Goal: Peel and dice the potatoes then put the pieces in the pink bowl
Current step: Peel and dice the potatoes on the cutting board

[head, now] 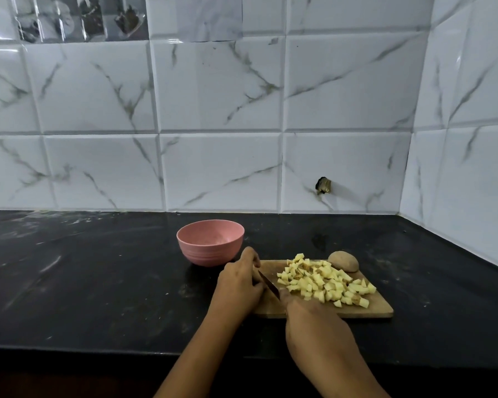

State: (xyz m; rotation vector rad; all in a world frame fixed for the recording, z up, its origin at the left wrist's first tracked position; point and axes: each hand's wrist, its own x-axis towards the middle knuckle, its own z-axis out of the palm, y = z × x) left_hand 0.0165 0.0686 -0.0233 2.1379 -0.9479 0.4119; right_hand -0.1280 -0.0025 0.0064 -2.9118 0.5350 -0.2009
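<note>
Plain pink bowl (210, 242). Black countertop (98, 268) smeared with pale streaks. Pale yellow potato pieces (325, 282); light brown wooden board (380, 307); dull brown potato (343, 261); dark-bladed knife (269, 285). White wall tiles (213, 90) with grey-green marble veining; the blurred top-left ones seem printed in grey and black.

You find no text, label, brand or number to read here; the bowl (210, 248), board (380, 307) and tiles (219, 90) bear no legible marks.

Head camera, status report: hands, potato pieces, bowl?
Right hand grips dark-bladed knife; left hand curled beside blade, contents hidden. Pale diced potato pieces heaped on wooden board; round pink bowl empty. Unpeeled brown potato at board's far corner.
</note>
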